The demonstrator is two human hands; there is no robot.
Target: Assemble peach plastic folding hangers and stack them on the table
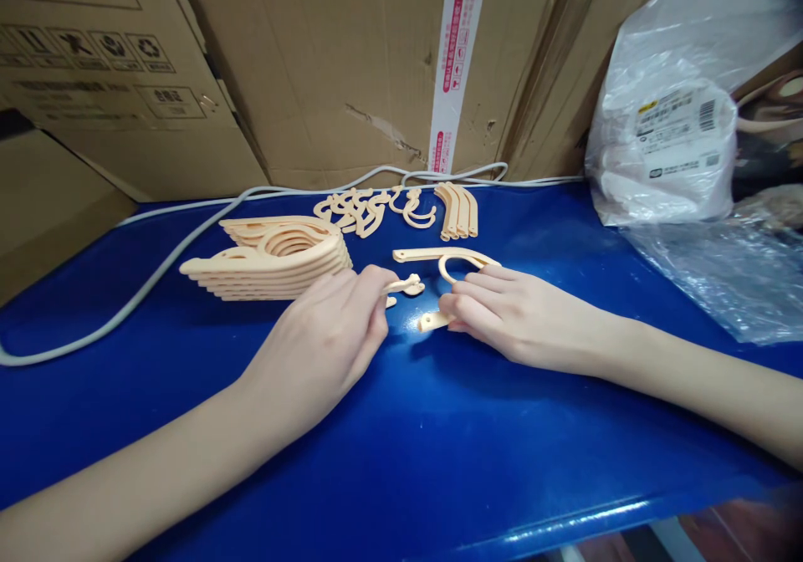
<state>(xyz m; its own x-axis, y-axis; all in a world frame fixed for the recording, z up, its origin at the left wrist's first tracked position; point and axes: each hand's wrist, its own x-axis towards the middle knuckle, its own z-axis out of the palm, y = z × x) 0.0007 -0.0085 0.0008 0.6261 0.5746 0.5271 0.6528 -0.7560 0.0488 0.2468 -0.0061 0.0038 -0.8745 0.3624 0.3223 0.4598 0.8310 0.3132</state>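
Note:
My left hand [339,332] pinches a small peach plastic hook piece [406,284] just above the blue table [401,428]. My right hand [511,315] rests on the table with its fingers closed on a peach hanger arm [439,254], whose lower end [432,321] pokes out under the fingers. The two hands are a few centimetres apart. Left of my left hand lies a stack of assembled peach hangers [269,259]. Behind the hands lie several loose hook pieces [370,209] and a small row of curved arm pieces [459,209].
Large cardboard boxes [376,68] stand along the table's back edge. A white cable [188,240] runs from the back to the left edge. At the right lie a white plastic bag with labels [671,140] and clear plastic wrap [733,269].

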